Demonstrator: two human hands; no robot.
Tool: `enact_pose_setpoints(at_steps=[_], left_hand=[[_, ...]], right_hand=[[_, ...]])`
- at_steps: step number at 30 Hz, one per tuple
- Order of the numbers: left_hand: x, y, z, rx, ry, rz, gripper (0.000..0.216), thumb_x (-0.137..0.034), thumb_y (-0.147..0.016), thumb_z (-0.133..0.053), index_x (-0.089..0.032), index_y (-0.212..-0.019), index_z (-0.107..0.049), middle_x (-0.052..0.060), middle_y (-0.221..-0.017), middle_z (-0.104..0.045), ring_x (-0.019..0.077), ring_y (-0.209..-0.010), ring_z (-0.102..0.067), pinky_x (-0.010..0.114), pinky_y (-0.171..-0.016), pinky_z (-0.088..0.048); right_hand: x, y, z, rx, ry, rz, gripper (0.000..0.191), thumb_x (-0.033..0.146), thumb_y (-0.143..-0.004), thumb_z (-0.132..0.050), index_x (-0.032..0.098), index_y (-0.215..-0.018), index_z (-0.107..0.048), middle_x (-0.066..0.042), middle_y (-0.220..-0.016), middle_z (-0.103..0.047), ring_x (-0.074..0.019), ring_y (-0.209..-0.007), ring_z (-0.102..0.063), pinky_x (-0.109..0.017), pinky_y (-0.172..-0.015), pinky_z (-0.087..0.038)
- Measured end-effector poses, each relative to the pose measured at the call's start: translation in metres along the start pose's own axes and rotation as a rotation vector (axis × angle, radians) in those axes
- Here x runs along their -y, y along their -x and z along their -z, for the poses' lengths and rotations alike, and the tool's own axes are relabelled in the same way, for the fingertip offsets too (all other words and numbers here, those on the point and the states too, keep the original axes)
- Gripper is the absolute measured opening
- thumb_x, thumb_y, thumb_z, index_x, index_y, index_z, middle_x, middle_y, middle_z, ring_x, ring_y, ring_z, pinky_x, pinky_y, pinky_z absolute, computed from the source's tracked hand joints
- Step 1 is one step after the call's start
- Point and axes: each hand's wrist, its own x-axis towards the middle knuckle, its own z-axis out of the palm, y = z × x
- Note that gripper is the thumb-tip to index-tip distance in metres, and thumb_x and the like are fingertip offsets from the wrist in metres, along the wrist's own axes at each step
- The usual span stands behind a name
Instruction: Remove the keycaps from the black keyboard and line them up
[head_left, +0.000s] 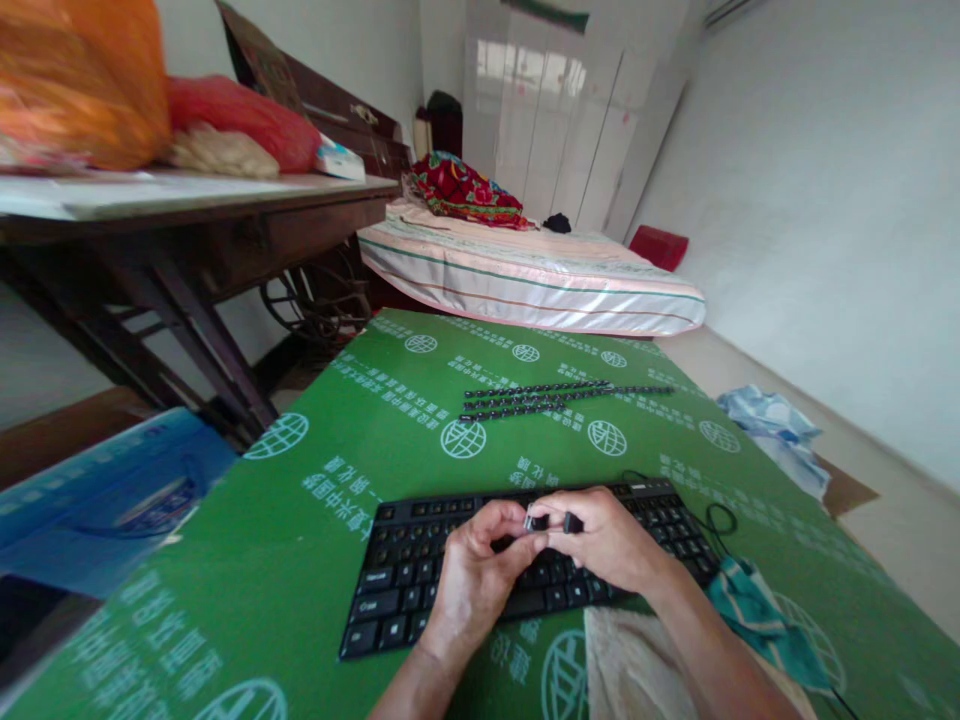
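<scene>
Low in the middle of the frame, both hands meet over the flat black plastic keyboard (405,575), which lies on the green printed tabletop (285,580). The left hand (476,580) pinches a small grey-black piece (536,522) at its fingertips. The right hand (611,545), curled, pinches a small black cap (572,522). The work looks mid-step, with the pieces held just above the keys. Handling them further calls for a fine, steady pinch. Dark beaded strips (555,398) lie apart at upper centre.
</scene>
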Motion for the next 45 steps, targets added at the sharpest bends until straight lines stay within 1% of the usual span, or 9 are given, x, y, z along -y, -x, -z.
enact_pose_setpoints(at_steps=[6, 9, 13, 17, 20, 25, 31, 37, 45], left_hand=[[-0.002, -0.001, 0.002, 0.049, -0.008, -0.008, 0.017, -0.024, -0.067, -0.070, -0.018, -0.079, -0.061, -0.001, -0.074, -0.070, 0.0151, -0.071, -0.066, 0.022, -0.067, -0.052], [0.001, -0.001, 0.002, 0.015, -0.084, -0.013, 0.022, -0.027, -0.069, -0.068, -0.018, -0.088, -0.059, 0.000, -0.075, -0.072, 0.0171, -0.074, -0.067, 0.026, -0.073, -0.052], [0.011, 0.000, 0.003, -0.020, -0.201, -0.060, 0.023, -0.027, -0.073, -0.064, -0.019, -0.094, -0.059, 0.001, -0.079, -0.072, 0.0182, -0.078, -0.068, 0.031, -0.079, -0.052], [0.013, 0.000, 0.004, 0.001, -0.324, -0.134, 0.011, -0.024, -0.075, -0.061, -0.021, -0.085, -0.064, 0.002, -0.080, -0.072, 0.0181, -0.078, -0.068, 0.030, -0.077, -0.054], [0.009, 0.000, 0.004, -0.002, -0.373, -0.194, 0.007, -0.021, -0.075, -0.060, -0.021, -0.079, -0.066, 0.002, -0.082, -0.071, 0.0167, -0.078, -0.068, 0.027, -0.074, -0.054], [0.007, 0.000, 0.004, 0.009, -0.416, -0.238, 0.006, -0.021, -0.076, -0.061, -0.022, -0.077, -0.067, 0.001, -0.083, -0.069, 0.0144, -0.077, -0.067, 0.022, -0.071, -0.055], [0.012, 0.000, 0.006, 0.016, -0.452, -0.292, 0.006, -0.019, -0.075, -0.062, -0.023, -0.079, -0.066, 0.000, -0.081, -0.068, 0.0135, -0.077, -0.066, 0.020, -0.070, -0.054], [0.011, -0.001, 0.007, 0.047, -0.470, -0.328, 0.013, -0.016, -0.075, -0.062, -0.022, -0.086, -0.064, -0.001, -0.081, -0.067, 0.0117, -0.076, -0.066, 0.017, -0.069, -0.053], [0.012, 0.000, 0.006, 0.059, -0.471, -0.337, 0.011, -0.016, -0.076, -0.061, -0.022, -0.085, -0.064, 0.001, -0.080, -0.067, 0.0136, -0.076, -0.066, 0.020, -0.069, -0.054]], right_hand=[[0.006, -0.008, 0.009, 0.084, 0.008, -0.068, 0.015, 0.013, -0.071, -0.059, 0.016, -0.083, -0.068, 0.005, -0.061, -0.057, -0.0026, -0.041, -0.043, -0.013, -0.041, -0.034], [-0.004, -0.022, 0.025, 0.097, 0.010, -0.116, 0.017, 0.020, -0.072, -0.061, 0.016, -0.087, -0.067, 0.004, -0.061, -0.055, -0.0036, -0.040, -0.044, -0.014, -0.040, -0.035], [-0.042, -0.058, 0.062, -0.022, 0.107, -0.186, 0.025, 0.022, -0.072, -0.061, 0.015, -0.096, -0.065, 0.004, -0.057, -0.056, -0.0048, -0.037, -0.044, -0.016, -0.039, -0.036], [-0.085, -0.095, 0.094, -0.138, 0.210, -0.258, 0.024, 0.019, -0.073, -0.061, 0.014, -0.096, -0.066, 0.006, -0.050, -0.052, -0.0050, -0.035, -0.043, -0.015, -0.037, -0.034], [-0.108, -0.115, 0.105, -0.180, 0.252, -0.302, 0.024, 0.016, -0.073, -0.061, 0.014, -0.097, -0.066, 0.007, -0.047, -0.050, -0.0047, -0.034, -0.042, -0.015, -0.036, -0.032], [-0.129, -0.137, 0.110, -0.179, 0.296, -0.355, 0.025, 0.015, -0.073, -0.064, 0.016, -0.098, -0.067, 0.007, -0.048, -0.049, -0.0031, -0.033, -0.038, -0.014, -0.035, -0.030], [-0.141, -0.150, 0.112, -0.149, 0.325, -0.391, 0.025, 0.017, -0.075, -0.065, 0.018, -0.100, -0.068, 0.005, -0.049, -0.053, -0.0025, -0.034, -0.038, -0.013, -0.037, -0.031], [-0.139, -0.153, 0.114, -0.117, 0.334, -0.409, 0.029, 0.019, -0.075, -0.066, 0.019, -0.104, -0.067, 0.003, -0.056, -0.058, -0.0027, -0.036, -0.040, -0.014, -0.038, -0.033], [-0.131, -0.151, 0.115, -0.097, 0.321, -0.440, 0.030, 0.018, -0.078, -0.064, 0.021, -0.108, -0.065, 0.003, -0.057, -0.057, -0.0028, -0.036, -0.041, -0.014, -0.036, -0.033]])
